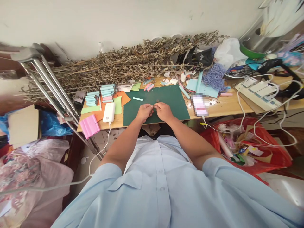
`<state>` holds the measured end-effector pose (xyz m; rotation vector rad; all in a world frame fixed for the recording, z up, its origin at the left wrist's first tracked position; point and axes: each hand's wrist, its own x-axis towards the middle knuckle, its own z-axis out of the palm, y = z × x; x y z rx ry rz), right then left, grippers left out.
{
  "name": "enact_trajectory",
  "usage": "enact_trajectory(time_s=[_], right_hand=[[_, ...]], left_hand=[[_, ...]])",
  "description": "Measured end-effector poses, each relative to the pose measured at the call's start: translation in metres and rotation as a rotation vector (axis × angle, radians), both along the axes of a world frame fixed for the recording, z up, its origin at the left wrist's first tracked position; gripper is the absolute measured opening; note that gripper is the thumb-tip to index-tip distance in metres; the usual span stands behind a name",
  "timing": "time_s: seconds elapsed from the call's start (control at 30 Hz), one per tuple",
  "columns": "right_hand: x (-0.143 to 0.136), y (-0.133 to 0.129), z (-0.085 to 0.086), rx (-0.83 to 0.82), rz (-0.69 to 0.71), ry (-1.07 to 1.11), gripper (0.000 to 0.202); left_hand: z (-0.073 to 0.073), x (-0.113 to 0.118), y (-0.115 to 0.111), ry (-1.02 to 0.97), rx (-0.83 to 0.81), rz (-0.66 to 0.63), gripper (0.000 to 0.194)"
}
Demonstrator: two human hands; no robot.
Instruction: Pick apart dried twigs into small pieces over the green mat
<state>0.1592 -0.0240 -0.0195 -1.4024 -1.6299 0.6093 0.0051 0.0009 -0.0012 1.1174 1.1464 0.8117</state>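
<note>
Over the front part of a green cutting mat, my left hand and my right hand meet with their fingertips close together. Both are closed in a pinch, and whatever lies between the fingers is too small or hidden to name. A light blue paper roll lies on the mat beyond my left hand. Small pink and blue rolls rest at the mat's back edge. Another blue roll lies across the mat's right edge. Dark crumbs are on the mat just behind my fingers.
Dried stalks are heaped along the wall. Stacked paper rolls, a white power bank and pink paper are left of the mat. A blurred-out phone, purple yarn and a power strip are right. Crutches lean at the left.
</note>
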Motion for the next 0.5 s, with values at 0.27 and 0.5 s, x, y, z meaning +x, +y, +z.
enact_trajectory(time_s=[0.27,0.5], right_hand=[[-0.013,0.007,-0.007,-0.266,-0.257,0.683,0.022],[-0.008,0.000,-0.005,-0.064,-0.161,0.260,0.022]], left_hand=[[0.005,0.001,-0.002,-0.054,-0.036,0.035,0.014],[0.004,0.005,-0.002,0.013,-0.013,0.048,0.012]])
